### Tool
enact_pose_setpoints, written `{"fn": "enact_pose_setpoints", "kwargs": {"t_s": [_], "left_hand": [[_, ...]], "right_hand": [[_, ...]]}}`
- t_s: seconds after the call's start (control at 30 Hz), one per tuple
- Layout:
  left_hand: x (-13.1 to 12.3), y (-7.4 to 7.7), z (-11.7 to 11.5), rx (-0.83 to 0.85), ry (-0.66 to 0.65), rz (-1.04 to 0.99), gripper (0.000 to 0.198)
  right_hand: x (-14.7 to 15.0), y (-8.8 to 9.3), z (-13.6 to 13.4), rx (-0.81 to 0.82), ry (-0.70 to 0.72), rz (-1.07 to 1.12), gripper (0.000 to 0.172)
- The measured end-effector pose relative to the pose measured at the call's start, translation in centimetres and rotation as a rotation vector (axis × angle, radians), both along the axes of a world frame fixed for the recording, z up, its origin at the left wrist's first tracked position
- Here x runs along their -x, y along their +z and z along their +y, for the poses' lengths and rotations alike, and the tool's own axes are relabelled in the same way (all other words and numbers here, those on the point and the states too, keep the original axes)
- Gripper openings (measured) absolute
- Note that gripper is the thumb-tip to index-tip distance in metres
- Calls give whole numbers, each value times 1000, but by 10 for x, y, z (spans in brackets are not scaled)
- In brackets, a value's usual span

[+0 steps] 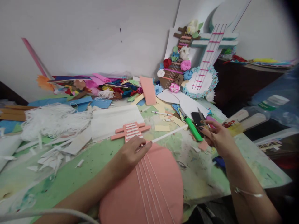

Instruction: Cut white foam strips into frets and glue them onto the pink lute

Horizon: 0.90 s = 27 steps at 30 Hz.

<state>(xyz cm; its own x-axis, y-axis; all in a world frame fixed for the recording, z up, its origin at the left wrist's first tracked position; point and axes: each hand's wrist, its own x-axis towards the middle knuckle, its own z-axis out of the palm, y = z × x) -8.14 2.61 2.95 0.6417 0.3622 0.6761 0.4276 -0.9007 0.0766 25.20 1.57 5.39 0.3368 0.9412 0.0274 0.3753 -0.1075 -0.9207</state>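
Left forearm (93,184) slanting forward, left hand (132,152) palm down in a pinch, right hand (220,139) curled, right forearm (244,175) angled inward

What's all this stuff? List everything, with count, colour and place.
Table: 1, greenish, foreground
Wall: 1, grey, back
Brown instrument: 1, brown, back
White instrument: 1, white, back
Coloured papers: many, mixed, back
String heap: 1, white, left
Scraps: many, white, left
Paper sheet: 1, white, middle
Pen: 1, white, middle
Phone: 1, black, right
Cutter: 1, green, beside phone
Bottle: 1, clear, right
Cable: 1, white, lower left
Pink instrument: 1, pink, front
Strip: 1, white, left hand
Scissors: 1, grey, right hand
Bracelet: 1, silver, lower right
Left hand: 1, bare, middle
Right hand: 1, bare, right
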Motion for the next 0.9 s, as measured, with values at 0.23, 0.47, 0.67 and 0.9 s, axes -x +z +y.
{"fn": "enact_pose_setpoints", "kwargs": {"t_s": [0.23,0.47,0.67,0.9], "left_hand": [[-14,20,8,-102,20,8,30],[-29,32,0,-180,24,69,27],[-34,31,-6,-194,35,133,26],[-40,33,-7,-242,40,144,27]], "right_hand": [[67,3,-74,55,362,243,47],[107,0,-75,128,498,267,44],[113,-6,-66,105,486,310,43],[115,-10,-62,97,453,296,40]]}}
